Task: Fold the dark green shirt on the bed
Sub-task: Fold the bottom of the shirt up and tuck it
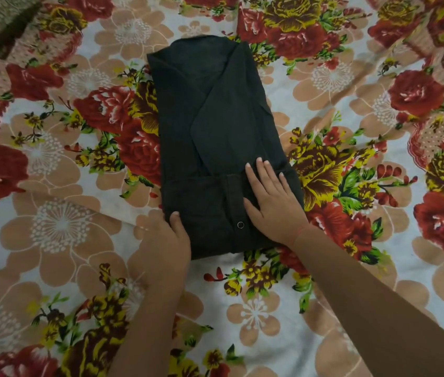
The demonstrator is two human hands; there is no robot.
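Shirt (215,118) lies part-folded on the bed (60,227), its near end held by both hands: left hand (163,240) pinches the edge, right hand (272,202) presses flat, fingers straight; best to pin the crease and lift evenly.

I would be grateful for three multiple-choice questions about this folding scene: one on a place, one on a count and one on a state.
1. Where does the right hand lie?
A. In the air above the shirt
B. Flat on the near right part of the dark green shirt
C. On the shirt's far end

2. How many metal snaps show on the shirt?
A. One
B. Three
C. Five

3. What is the left hand doing?
A. Hanging in the air
B. Lying flat on the shirt's middle
C. Gripping the shirt's near left edge

Answers: 1 B, its straight fingers lie on the cloth; 2 A, only one shows, beside the right thumb; 3 C, its thumb clamps the edge from above.
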